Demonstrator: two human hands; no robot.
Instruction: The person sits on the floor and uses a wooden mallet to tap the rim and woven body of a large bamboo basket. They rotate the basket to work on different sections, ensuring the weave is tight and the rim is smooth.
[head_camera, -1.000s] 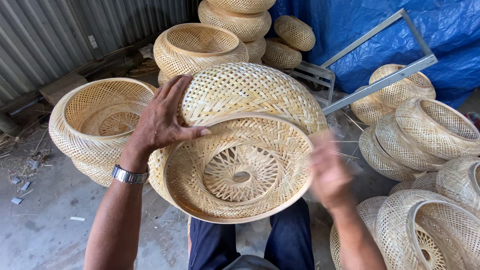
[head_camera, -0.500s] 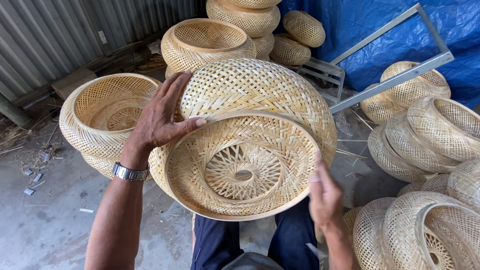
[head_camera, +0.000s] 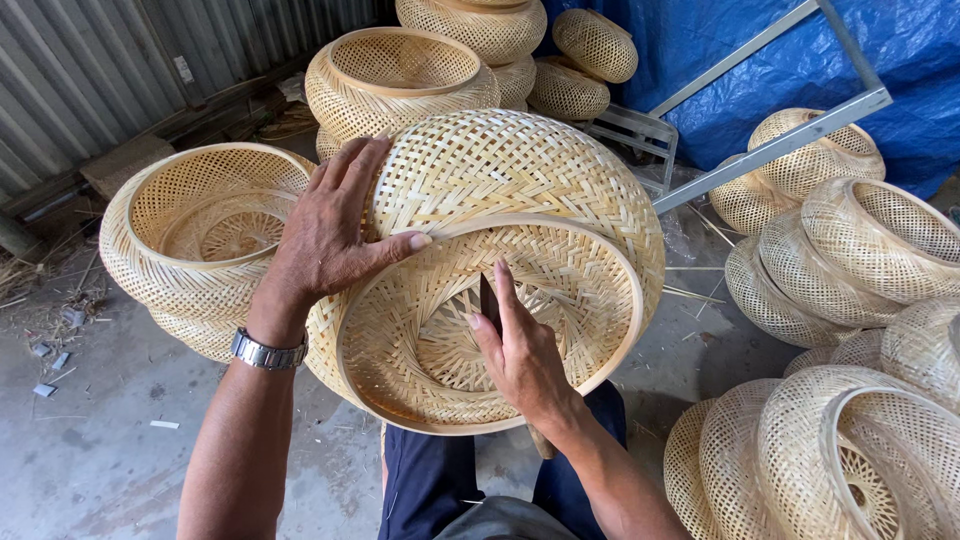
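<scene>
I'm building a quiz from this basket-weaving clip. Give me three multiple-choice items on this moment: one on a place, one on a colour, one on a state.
1. Where is the right hand?
A. Inside the basket's opening
B. On the floor
C. On the tarp

2. What colour is the tarp?
A. Green
B. Blue
C. Red

3. How does the held basket sit?
A. Flat on the floor
B. Upside down
C. Tilted, opening toward the camera

Key: A, its fingers reach into the bowl with a thin dark tool; B, blue sheet behind the metal frame; C, the left hand steadies its rim.
</scene>
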